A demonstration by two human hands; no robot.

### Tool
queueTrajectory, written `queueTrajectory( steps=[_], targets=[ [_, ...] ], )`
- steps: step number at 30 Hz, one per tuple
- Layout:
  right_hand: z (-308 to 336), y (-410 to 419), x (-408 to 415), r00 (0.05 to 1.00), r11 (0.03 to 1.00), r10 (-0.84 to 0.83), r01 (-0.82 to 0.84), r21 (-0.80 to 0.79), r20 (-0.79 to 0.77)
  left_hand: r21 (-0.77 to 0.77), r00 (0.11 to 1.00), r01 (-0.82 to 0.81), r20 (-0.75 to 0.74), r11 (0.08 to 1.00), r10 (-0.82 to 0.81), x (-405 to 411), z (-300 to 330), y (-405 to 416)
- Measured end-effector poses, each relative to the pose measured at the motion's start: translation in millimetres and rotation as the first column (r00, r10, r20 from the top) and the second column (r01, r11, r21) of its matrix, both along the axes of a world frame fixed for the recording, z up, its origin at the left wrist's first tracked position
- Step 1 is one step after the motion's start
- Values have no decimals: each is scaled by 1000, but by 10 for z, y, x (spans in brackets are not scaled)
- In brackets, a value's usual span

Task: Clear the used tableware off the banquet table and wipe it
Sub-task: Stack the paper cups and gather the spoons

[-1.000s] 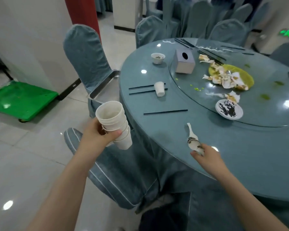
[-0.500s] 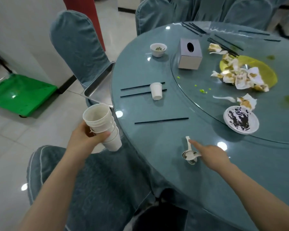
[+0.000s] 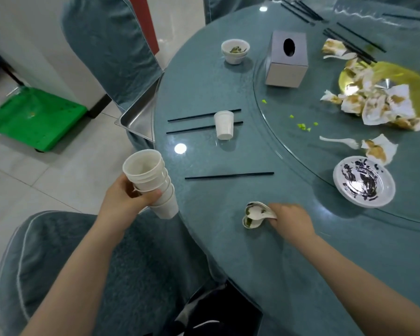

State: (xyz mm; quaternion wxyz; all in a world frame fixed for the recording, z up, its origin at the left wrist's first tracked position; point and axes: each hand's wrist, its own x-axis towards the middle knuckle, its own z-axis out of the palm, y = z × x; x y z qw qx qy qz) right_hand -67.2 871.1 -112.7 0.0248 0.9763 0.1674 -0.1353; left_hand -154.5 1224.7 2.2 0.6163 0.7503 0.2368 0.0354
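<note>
Left hand: the left hand (image 3: pixel 124 202), lower left of centre, has its grip wrapped round a stack of nested cups (image 3: pixel 153 184) held off the tabletop edge; these count as collected
Steel tray: the metal tray (image 3: pixel 137 117) sits on a chair just left of the tabletop (image 3: pixel 204 76); what it holds cannot be seen
Still on the near rim: one cup (image 3: pixel 224 124) among loose black chopsticks (image 3: pixel 228 176), and a small bowl (image 3: pixel 235 50) with scraps, upper centre
Right hand: the right hand (image 3: pixel 290 220), lower centre, has its grip curled on soiled spoons (image 3: pixel 256 214) lying on the tabletop
Right of frame: a dirty saucer (image 3: pixel 364 181), crumpled napkins (image 3: pixel 376 105), and a tissue box (image 3: pixel 286 59) remain
Progress: early, by my judgement; most ware is uncleared, wiping not yet begun
</note>
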Motion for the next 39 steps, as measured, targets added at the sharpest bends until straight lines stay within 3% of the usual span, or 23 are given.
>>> queueTrajectory(
  steps=[4,8,12,16,20,25,30,39],
  targets=[
    [-48,-16,-86,987,964,-119,142,226,-109,0,1000,12,-4,1000,-12,74,-63,-10],
    [40,-58,-88,982,923,-95,148,356,-163,-7,999,36,-12,999,-36,140,-103,-32],
    [102,-111,38,994,959,111,-109,263,9,-19,999,50,-17,999,-51,193,-115,-68],
    [103,-30,112,971,967,239,-235,99,-28,-21,998,47,-31,999,-48,224,-132,-58],
    [71,12,76,967,946,256,-250,204,-1,-32,999,35,-38,999,-37,222,-151,-10],
    [96,32,99,962,948,271,-275,161,44,-42,999,29,-25,999,-30,185,-154,39],
    [67,71,141,936,937,343,-334,102,-80,-52,1000,-4,-13,999,4,92,-160,77],
    [162,459,-144,969,970,207,-186,156,-137,-33,997,-55,47,998,57,-226,-18,343]
  ],
)
